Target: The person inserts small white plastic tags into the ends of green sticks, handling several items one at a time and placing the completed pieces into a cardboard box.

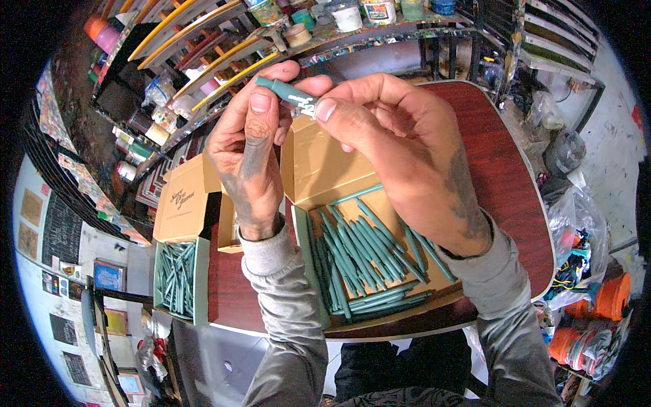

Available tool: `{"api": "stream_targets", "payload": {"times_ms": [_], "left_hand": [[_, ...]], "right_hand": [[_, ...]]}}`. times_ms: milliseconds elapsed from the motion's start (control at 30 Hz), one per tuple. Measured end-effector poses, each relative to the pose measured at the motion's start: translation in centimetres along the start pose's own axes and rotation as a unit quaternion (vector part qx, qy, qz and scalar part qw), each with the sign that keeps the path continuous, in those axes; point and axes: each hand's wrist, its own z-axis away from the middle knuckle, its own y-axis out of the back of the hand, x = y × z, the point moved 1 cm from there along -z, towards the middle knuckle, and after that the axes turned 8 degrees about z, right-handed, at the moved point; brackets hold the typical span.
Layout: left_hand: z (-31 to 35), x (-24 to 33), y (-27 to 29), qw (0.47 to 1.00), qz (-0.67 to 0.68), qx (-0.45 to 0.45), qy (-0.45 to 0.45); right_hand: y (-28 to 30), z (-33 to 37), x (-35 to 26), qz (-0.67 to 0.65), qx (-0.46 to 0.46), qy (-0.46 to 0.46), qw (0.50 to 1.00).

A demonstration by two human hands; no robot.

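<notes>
Both my hands are raised close to the head camera, holding one slim teal pen [290,93] with white lettering between them. My left hand [251,142] pinches it near its left end with thumb and fingers. At the other end, the thumb and fingers of my right hand [407,149] close on it, hiding that tip. Below, an open cardboard box [300,234] with a teal outside holds many similar teal pens [359,247], mostly lying lengthwise, with some crosswise at the near edge. My right wrist hangs over its right side.
A smaller open box [201,281] full of teal pens [178,271] stands left on the dark red table [502,176]. Partly behind my left wrist is another cardboard box [228,227]. Paint pots [346,17] line a far shelf; plastic bags [576,224] and orange containers [610,297] lie right.
</notes>
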Motion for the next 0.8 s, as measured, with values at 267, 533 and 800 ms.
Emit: {"api": "stream_targets", "payload": {"times_ms": [267, 533, 800], "left_hand": [[0.29, 0.34, -0.24, 1.0, -0.015, 0.015, 0.016], [0.09, 0.48, 0.05, 1.0, -0.005, 0.001, 0.018], [0.17, 0.68, 0.15, 1.0, 0.009, -0.018, 0.001]], "right_hand": [[0.22, -0.11, 0.1, 0.078, -0.004, 0.039, 0.996], [0.17, 0.04, -0.06, 0.013, 0.009, -0.023, 1.0], [0.09, -0.13, 0.28, 0.01, 0.014, 0.002, 1.0]]}}
